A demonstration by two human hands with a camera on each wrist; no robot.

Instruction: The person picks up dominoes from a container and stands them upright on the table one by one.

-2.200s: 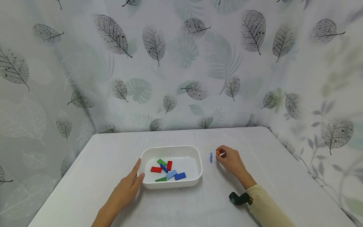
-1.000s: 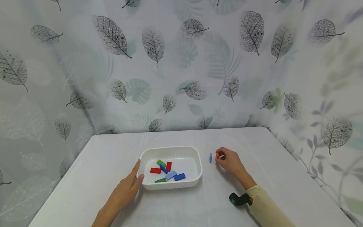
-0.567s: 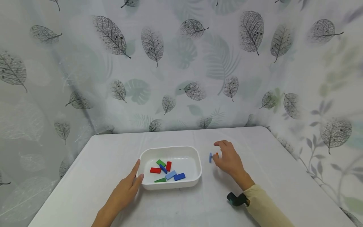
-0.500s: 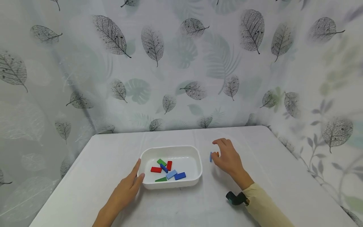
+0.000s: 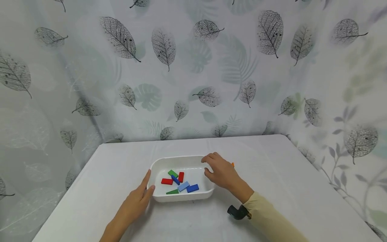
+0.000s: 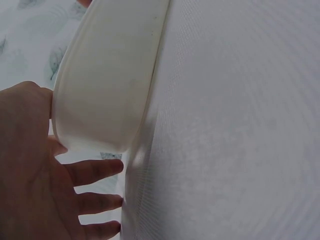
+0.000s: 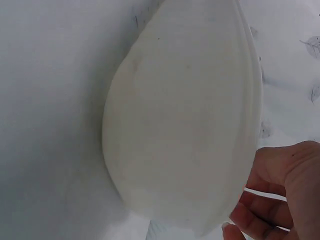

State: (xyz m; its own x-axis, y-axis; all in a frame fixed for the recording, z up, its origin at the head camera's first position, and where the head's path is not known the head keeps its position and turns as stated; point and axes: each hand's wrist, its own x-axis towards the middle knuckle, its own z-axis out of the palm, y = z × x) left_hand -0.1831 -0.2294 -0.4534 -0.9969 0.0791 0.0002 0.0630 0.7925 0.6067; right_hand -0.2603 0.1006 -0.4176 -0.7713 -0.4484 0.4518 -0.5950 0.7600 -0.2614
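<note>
A white rectangular plastic tray point(image 5: 193, 197) holds several small flat blocks: a red block point(image 5: 167, 181), a green block point(image 5: 173, 173), a light blue block point(image 5: 183, 186) and a dark blue block point(image 5: 192, 188) among them. My left hand point(image 5: 133, 203) rests against the tray's left end, thumb and forefinger at the rim, other fingers extended in the left wrist view. Over the right rim reaches my right hand point(image 5: 223, 174), its fingers bent loosely and apart, nothing visible between them. Behind it, the top of an orange block point(image 5: 232, 164) shows; the rest is hidden.
A white cloth covers the table point(image 5: 127, 158). Leaf-printed curtains point(image 5: 193, 67) rise behind it and along both sides. A black wrist camera point(image 5: 237, 212) sits at the right sleeve point(image 5: 269, 218).
My right hand released the orange block, leaving it standing on the table, then moved left to the tray's right rim. The standing light blue block is now hidden behind it. My left hand stayed put.
</note>
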